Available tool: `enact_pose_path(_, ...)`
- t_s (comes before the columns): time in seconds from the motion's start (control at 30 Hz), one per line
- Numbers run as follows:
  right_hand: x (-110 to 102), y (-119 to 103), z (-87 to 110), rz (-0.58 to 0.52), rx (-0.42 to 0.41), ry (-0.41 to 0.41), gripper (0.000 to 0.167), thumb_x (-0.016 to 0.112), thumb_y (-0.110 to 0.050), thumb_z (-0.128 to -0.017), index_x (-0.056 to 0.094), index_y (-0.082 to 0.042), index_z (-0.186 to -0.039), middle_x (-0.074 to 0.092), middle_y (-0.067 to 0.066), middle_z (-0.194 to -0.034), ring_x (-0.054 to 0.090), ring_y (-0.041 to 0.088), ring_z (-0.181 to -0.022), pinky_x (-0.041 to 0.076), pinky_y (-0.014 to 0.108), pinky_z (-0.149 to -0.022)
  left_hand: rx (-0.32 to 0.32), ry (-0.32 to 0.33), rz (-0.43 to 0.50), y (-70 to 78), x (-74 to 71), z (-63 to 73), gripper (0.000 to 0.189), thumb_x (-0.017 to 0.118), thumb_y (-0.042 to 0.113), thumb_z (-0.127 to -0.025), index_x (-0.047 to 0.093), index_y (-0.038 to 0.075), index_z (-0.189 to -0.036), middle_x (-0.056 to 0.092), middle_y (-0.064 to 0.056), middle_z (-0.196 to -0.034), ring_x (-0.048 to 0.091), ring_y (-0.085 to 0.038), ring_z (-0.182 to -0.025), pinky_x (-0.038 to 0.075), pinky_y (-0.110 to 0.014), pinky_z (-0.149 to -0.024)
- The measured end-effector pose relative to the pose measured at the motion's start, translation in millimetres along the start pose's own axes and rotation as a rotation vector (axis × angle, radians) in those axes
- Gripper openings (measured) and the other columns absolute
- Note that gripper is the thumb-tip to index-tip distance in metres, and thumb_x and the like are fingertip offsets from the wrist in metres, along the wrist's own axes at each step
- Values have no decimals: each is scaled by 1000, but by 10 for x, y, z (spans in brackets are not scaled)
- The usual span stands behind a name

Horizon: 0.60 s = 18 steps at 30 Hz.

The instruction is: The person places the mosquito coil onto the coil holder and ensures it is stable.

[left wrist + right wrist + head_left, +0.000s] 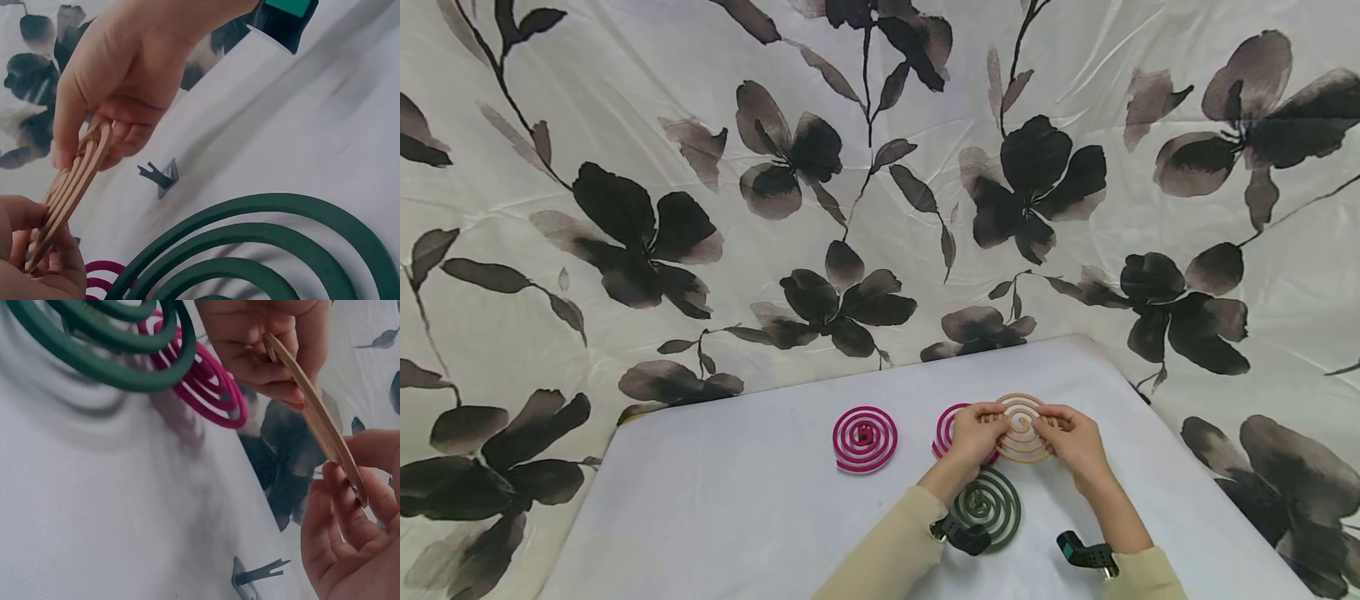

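Note:
Both hands hold up a tan mosquito coil [1023,427] by opposite edges. My left hand [976,434] pinches its left edge between thumb and fingers. On the right edge, my right hand [1079,442] has a similar pinch. Seen almost edge-on in the right wrist view, the tan coil spans between the two hands. Behind the left hand lies a magenta mosquito coil [942,440], partly hidden. Below that hand, a dark green mosquito coil [1009,510] is partly covered by the left wrist. A small forked metal stand [164,178] sits on the table below the hands.
Farther left on the white table [715,500] is another magenta mosquito coil [865,408], with a small stand at its centre. A floral cloth [925,208] hangs behind the table. Each wrist wears a black camera [1082,552].

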State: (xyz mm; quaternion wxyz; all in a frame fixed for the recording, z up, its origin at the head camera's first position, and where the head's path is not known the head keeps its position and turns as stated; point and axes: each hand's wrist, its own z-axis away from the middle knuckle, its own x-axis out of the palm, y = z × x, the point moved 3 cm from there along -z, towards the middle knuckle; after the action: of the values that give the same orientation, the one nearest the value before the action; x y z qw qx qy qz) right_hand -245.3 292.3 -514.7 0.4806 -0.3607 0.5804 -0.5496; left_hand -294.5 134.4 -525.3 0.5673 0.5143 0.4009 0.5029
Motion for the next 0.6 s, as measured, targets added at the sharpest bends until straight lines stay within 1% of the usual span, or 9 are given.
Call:
enact_pose_path(0.07, -17, 27, -30, 1, 3, 2, 36, 70, -13, -90, 60, 7, -118, 65, 0, -81, 55, 8, -66, 46, 23, -53, 9, 9, -6, -26, 39, -19, 16, 72, -2, -81, 71, 4, -96, 65, -1, -89, 59, -8, -76, 51, -21, -63)
enact_pose_path(0.1, -26, 40, -43, 8, 1, 2, 36, 71, -14, -90, 60, 7, -119, 65, 0, -83, 55, 7, -67, 46, 23, -54, 11, 14, -11, -38, 55, -29, 16, 72, -3, -81, 72, 4, -95, 65, -1, -89, 59, -8, -77, 51, -21, -63)
enact_pose_path(0.2, -34, 68, -86, 24, -16, 0, 36, 72, -15, -89, 62, 6, -117, 67, 2, -90, 59, 7, -73, 49, 22, -59, 20, 25, -27, -68, 99, -64, 17, 73, -3, -79, 73, 4, -94, 65, 0, -88, 58, -7, -75, 50, -21, -62)
enact_pose_path(0.33, -42, 94, -157, 43, -46, -21, 36, 73, -15, -88, 64, 7, -115, 68, 7, -99, 61, 6, -82, 51, 22, -68, 14, 27, -3, -103, 155, -107, 19, 72, -4, -78, 72, 1, -96, 65, 0, -82, 57, -6, -68, 49, -19, -58)
enact_pose_path(0.43, -77, 107, -197, 68, -52, -22, 36, 73, -15, -88, 64, 7, -115, 67, 8, -101, 59, 5, -83, 50, 20, -69, 21, 25, 18, -123, 210, -119, 20, 71, -7, -77, 72, -1, -96, 64, -1, -78, 56, -6, -65, 48, -19, -57)
enact_pose_path(0.53, -134, 117, -211, 76, -44, -9, 35, 73, -13, -88, 64, 8, -114, 66, 6, -100, 57, 4, -83, 49, 20, -68, 22, 40, -13, -126, 268, -107, 19, 72, -8, -74, 72, 1, -91, 64, 0, -76, 56, -6, -67, 49, -19, -59)
enact_pose_path(0.6, -176, 124, -217, 86, -40, 0, 35, 73, -13, -88, 64, 9, -113, 67, 4, -97, 57, 4, -81, 48, 20, -66, 20, 45, -38, -108, 309, -94, 19, 73, -8, -73, 73, 3, -89, 64, 1, -79, 56, -6, -71, 50, -20, -63)
